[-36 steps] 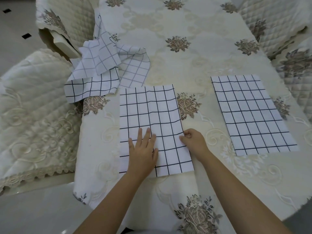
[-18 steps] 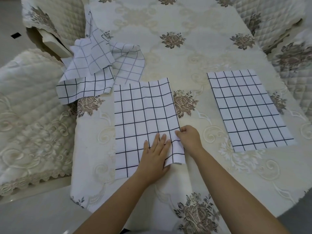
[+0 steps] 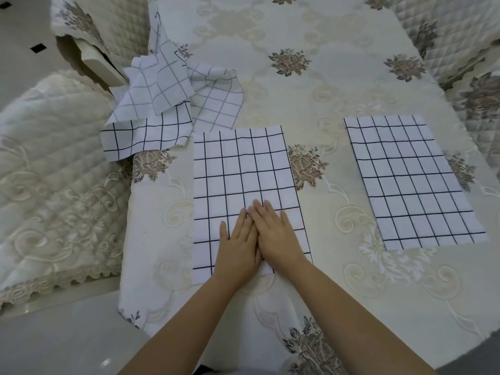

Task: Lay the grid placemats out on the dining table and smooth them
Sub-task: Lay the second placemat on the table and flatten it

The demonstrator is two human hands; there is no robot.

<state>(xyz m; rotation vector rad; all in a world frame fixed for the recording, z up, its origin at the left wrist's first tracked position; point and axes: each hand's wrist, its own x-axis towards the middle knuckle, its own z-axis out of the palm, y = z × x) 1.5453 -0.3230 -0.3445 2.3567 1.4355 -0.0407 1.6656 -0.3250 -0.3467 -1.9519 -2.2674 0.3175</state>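
- Although a small dark mark shows on the raised corner of the crumpled heap of placemats in the upper left of the frame, it is too small to read.
- Head view: the dining table wears a cream cloth woven with brown flower motifs and fills most of the frame.
- White with a black grid, the near placemat lies flat in the centre of the frame, its long side running away from the person. Its far left corner sits just beside the heap; whether the two touch cannot be told.
- The second placemat lies flat at centre right, well apart from the near one, with a flower motif between them.
- The heap hangs partly over the table's left edge, and some of its pieces show a fainter grey grid.
- Quilted cream covers ring the table: the left chair cover at the left edge, the far chair cover at the upper left, and the right chair covers at the upper right.
- Pale floor with small dark diamonds shows in the upper left corner.
- The left hand lies palm down on the near end of the near placemat, fingers straight and slightly spread, gripping nothing.
- The right hand lies flat against it, fingers straight, partly overlapping the left hand's fingers, and holds nothing either.
- Both forearms reach in from the bottom of the frame and hide part of the mat's near edge.
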